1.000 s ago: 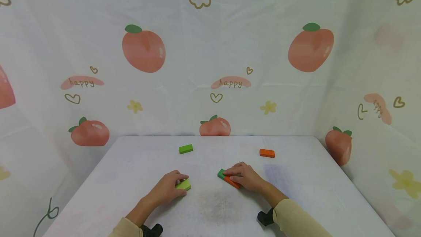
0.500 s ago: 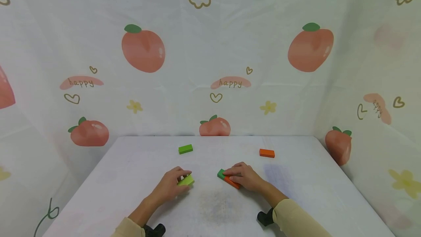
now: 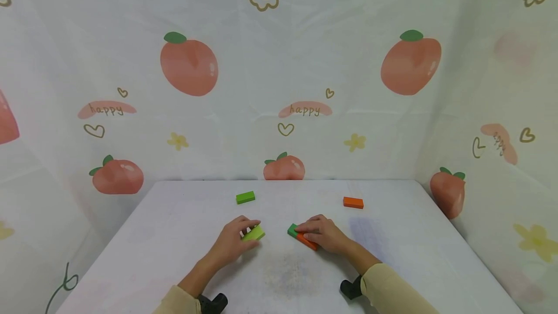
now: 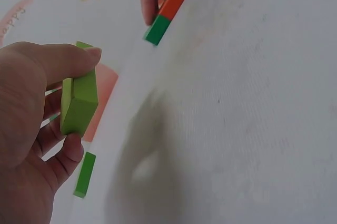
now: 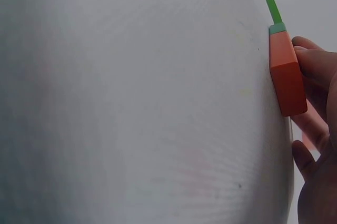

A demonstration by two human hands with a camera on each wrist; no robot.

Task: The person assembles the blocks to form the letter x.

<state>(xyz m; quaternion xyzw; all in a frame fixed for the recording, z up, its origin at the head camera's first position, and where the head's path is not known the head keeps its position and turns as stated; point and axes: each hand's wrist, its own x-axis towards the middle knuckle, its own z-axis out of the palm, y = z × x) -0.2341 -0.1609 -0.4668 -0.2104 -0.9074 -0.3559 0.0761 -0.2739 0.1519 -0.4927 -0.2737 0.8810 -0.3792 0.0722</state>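
My left hand (image 3: pixel 231 242) pinches a yellow-green block (image 3: pixel 255 233) between thumb and fingers. In the left wrist view this block (image 4: pixel 80 103) is tilted, and a hand-shaped shadow falls on the table to its right. At the centre right, my right hand (image 3: pixel 327 234) holds an orange block (image 3: pixel 308 243) on the table, its fingertips close to a dark green block (image 3: pixel 292 229). The orange and dark green blocks line up end to end, slanting away to the left. From the right wrist, the orange block's (image 5: pixel 288 87) near end shows, with the fingers along its right side.
Farther back on the white table (image 3: pixel 187 207) lie a bright green block (image 3: pixel 245 197) at the left and another orange block (image 3: pixel 353 202) at the right. A fruit-patterned curtain (image 3: pixel 244 71) stands behind the table and along both sides.
My left hand has carried the yellow-green block right and away from me, closer to the dark green block. The right hand and its orange block have stayed put.
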